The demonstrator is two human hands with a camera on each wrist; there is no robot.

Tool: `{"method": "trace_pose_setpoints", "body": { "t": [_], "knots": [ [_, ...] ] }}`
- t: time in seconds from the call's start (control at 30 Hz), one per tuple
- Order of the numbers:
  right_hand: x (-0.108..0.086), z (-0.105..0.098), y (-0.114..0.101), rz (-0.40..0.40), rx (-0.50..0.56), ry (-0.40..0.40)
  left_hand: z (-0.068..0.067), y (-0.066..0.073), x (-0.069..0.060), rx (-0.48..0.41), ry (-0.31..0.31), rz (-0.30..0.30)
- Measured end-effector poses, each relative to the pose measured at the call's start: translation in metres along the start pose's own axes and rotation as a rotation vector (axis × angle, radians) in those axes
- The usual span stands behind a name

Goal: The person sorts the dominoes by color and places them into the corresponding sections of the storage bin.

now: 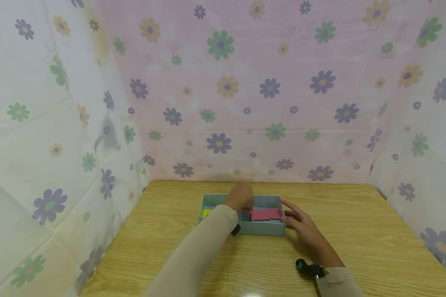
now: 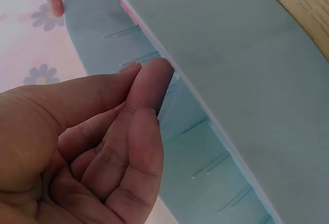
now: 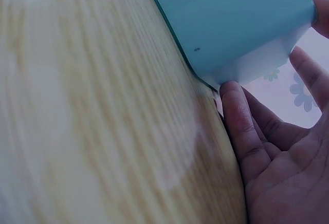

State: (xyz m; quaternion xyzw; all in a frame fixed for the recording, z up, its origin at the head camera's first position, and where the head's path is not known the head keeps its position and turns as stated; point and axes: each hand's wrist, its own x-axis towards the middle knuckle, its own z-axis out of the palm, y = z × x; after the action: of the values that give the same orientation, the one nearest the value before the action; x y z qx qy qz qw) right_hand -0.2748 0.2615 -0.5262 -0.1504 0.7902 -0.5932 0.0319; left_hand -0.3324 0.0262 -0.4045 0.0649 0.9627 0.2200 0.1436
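Observation:
A light blue-grey rectangular box (image 1: 262, 229) without a lid sits on the wooden table. Over its middle my left hand (image 1: 240, 197) reaches in, fingertips low beside flat pink pieces (image 1: 266, 214) in the right half. In the left wrist view, the thumb and curled fingers (image 2: 146, 82) come together; whether something thin is between them is hidden. My right hand (image 1: 305, 228) grips the box's right end, with fingers spread over its corners. The right wrist view shows those fingers (image 3: 239, 113) against the outer wall of the box (image 3: 231, 23).
Something yellow (image 1: 207, 213) lies in the box's left part, mostly behind the left forearm. A flower-patterned cloth (image 1: 223, 119) hangs behind the table and along both sides. Wooden tabletop (image 1: 342, 214) extends around the box. A black wrist camera (image 1: 308, 269) is strapped at the right wrist.

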Motion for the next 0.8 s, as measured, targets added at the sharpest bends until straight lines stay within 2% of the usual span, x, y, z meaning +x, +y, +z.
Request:
{"method": "trace_pose_setpoints", "body": {
  "t": [0.27, 0.33, 0.53, 0.67, 0.8],
  "knots": [
    [-0.001, 0.0, -0.003, 0.009, 0.011, -0.007, -0.001, -0.005, 0.004, -0.033, 0.009, 0.001],
    [-0.001, 0.0, -0.003, 0.002, 0.012, -0.012, -0.002, -0.005, 0.003, -0.066, -0.003, -0.009],
    [0.0, -0.002, -0.002, -0.004, 0.02, -0.014, -0.002, -0.001, -0.004, -0.249, -0.097, -0.007],
    [0.0, -0.002, -0.001, 0.0, 0.017, -0.014, -0.002, 0.002, -0.009, -0.282, -0.139, -0.013],
    [0.001, -0.001, 0.0, -0.002, 0.024, -0.015, -0.002, 0.004, -0.01, -0.268, -0.15, -0.026]
  ]
}}
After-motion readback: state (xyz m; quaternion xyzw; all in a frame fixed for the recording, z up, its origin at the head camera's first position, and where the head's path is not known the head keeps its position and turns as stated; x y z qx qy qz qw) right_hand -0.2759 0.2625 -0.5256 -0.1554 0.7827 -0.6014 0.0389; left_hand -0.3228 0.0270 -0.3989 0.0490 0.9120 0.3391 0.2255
